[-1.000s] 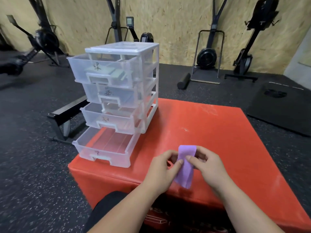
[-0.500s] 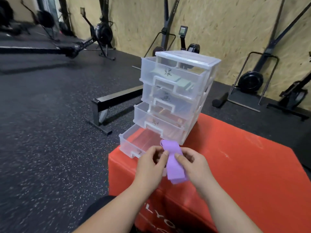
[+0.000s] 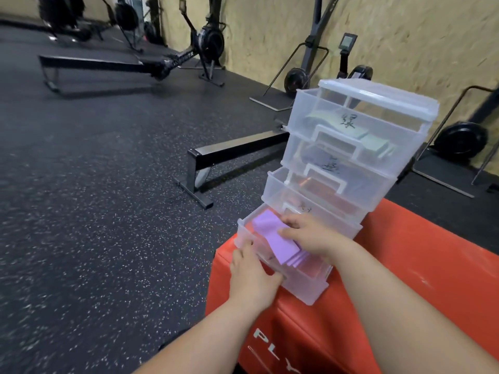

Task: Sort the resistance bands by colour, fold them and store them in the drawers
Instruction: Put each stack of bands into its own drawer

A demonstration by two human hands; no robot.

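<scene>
Folded purple band [image 3: 272, 238] laid inside pulled-out bottom drawer [image 3: 305, 290], long axis roughly along drawer front. Band pinched by right hand [image 3: 307, 233], set directly over it. Drawer front gripped by left hand [image 3: 251, 279], just beside band. Release, then push-in, judged next.
</scene>
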